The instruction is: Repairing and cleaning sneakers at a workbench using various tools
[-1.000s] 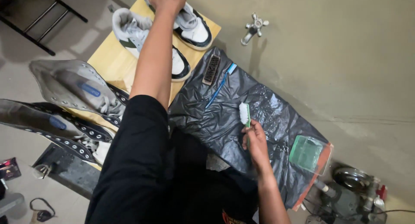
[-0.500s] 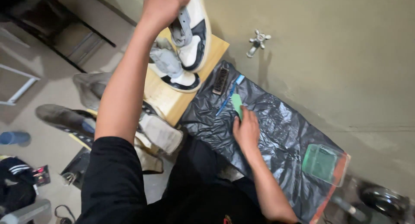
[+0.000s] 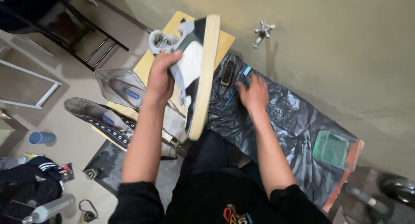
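- Left hand: fingers clamped on the side of a white, grey and black sneaker, held up in the air, cream sole edge facing right.
- Right hand: fingers spread loosely, tips at a blue-handled brush; can't tell if gripped.
- Brush lies on a black plastic sheet, just beside a dark brush.
- Wooden board behind the sneaker carries two grey high-tops.
- Green tub at the sheet's far right.
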